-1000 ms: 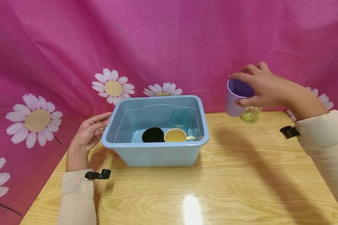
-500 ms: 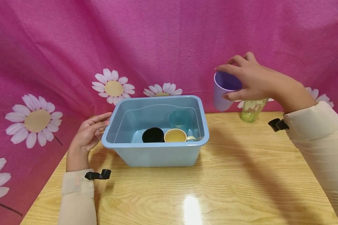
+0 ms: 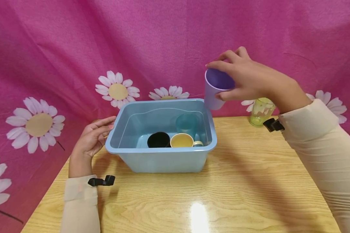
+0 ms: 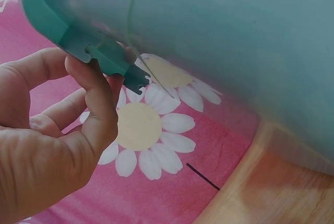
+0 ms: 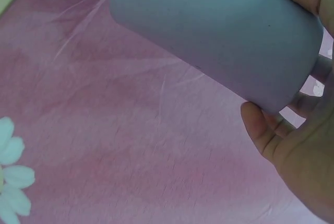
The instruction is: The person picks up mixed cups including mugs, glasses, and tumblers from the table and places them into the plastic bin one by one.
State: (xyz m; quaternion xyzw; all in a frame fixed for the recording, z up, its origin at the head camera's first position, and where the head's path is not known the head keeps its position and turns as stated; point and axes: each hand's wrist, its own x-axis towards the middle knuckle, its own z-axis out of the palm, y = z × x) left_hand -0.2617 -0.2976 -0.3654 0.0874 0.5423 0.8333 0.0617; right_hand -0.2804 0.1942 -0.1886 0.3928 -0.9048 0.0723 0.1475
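My right hand [image 3: 248,76] grips a purple cup [image 3: 212,95] by its rim, thumb on the near side and fingers on the far side. The cup is tilted a little and hangs in the air by the tub's back right corner. In the right wrist view the side of the purple cup [image 5: 214,31] fills the top. At the left end of the blue plastic tub [image 3: 163,160], my left hand [image 3: 90,137] holds the rim between thumb and fingers. Inside the tub sit a black cup [image 3: 158,139], a yellow mug [image 3: 182,140] and a teal cup [image 3: 185,122].
A clear yellow-green glass mug [image 3: 261,113] stands at the back right of the wooden table [image 3: 151,200], partly behind my right wrist. A pink curtain [image 3: 163,42] with white daisies hangs behind the table and along its left side.
My right hand has carried the purple cup left and slightly up, from near the glass mug to the tub's back right corner. The left hand and the tub have stayed put.
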